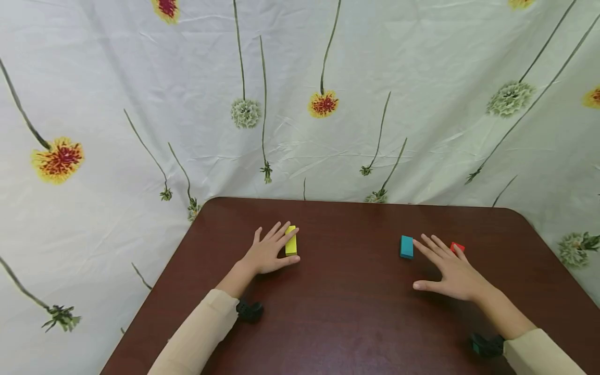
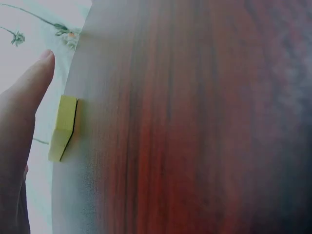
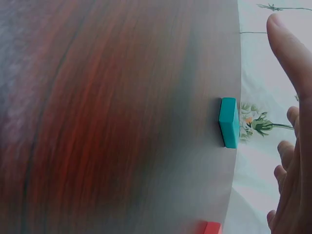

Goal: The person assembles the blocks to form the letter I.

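Head view shows your left hand (image 1: pixel 266 255) spread, gripping nothing, its fingers across the yellow block (image 1: pixel 291 244), a slim, straight-edged bar on the table (image 1: pixel 347 312); whether they touch it, I cannot tell. Your right hand (image 1: pixel 452 273) is splayed too, holding nothing, near the smooth, oblong blue block (image 1: pixel 406 247), with the red block (image 3: pixel 212 227) partly hidden behind a finger. Streaked reddish-brown grain runs through the tabletop; creased, flower-printed cloth (image 1: pixel 197 67) hangs beyond.

Unidentifiable room: table (image 1: pixel 351 312), floral cloth (image 1: pixel 290 146)
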The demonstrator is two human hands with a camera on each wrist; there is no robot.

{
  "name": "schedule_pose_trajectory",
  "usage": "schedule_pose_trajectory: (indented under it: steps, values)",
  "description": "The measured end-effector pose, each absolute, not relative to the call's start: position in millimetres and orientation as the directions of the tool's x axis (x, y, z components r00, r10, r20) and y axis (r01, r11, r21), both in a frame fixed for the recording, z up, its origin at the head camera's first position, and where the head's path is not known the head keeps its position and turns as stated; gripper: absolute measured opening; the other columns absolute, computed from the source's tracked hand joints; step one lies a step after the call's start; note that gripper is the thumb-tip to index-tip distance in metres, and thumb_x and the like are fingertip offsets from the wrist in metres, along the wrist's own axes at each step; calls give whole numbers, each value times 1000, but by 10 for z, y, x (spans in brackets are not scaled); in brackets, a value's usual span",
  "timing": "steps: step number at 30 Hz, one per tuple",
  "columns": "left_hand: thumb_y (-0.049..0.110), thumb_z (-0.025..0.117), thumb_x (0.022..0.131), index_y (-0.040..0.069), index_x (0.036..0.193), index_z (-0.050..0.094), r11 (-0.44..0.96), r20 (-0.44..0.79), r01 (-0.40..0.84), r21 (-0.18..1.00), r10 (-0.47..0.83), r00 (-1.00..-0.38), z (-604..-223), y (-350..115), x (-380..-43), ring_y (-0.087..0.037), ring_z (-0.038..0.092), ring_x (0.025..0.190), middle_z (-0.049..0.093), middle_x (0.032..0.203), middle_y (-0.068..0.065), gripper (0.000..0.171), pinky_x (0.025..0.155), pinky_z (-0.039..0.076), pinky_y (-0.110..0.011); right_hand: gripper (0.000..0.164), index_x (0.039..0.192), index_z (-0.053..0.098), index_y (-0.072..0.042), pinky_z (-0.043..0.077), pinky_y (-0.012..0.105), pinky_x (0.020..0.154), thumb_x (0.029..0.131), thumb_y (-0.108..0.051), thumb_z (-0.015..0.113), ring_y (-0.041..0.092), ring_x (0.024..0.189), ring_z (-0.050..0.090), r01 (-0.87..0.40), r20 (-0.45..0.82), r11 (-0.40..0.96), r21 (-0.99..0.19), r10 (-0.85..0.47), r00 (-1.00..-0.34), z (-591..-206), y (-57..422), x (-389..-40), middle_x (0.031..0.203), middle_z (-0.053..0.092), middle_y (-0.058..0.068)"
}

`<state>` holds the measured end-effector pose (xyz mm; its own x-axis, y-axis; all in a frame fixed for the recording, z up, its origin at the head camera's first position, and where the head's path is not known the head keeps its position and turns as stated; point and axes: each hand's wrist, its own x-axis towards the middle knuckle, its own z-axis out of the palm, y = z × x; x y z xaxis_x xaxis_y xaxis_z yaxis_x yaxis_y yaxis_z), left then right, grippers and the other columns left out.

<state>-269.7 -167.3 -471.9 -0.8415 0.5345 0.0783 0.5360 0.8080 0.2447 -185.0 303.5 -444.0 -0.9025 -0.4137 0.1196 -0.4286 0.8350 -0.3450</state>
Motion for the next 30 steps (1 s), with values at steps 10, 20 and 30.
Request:
schedule_pose_trajectory:
  steps: [10,20,30]
  values:
    - [67,47,92,23,157,25,840,42,482,248,487,-872,-4794,-1699,-2815,-28,12,148,18,162,-6,81,107,3,-68,98,155,26,-10,10,69,105,81,-57,71,41,143,19,-406,116,837,-368,-392,-913,-4528,2989,-1994,156,28,19]
    - [66,49,91,22,156,27,840,28,459,290,472,-881,-4798,-1730,-2865,-28,13,148,19,161,-6,81,107,3,-68,93,153,29,-6,10,69,106,85,-55,68,43,142,20,-352,91,840,-413,-347,-934,-4611,2930,-2143,155,27,22]
    - [64,54,90,20,156,27,821,26,446,355,468,-883,-4794,-1725,-2893,-30,13,147,20,161,-8,84,107,2,-68,81,147,39,1,18,70,104,89,-48,66,47,139,26,-345,121,824,-450,-326,-937,-4652,2882,-2292,152,32,26]
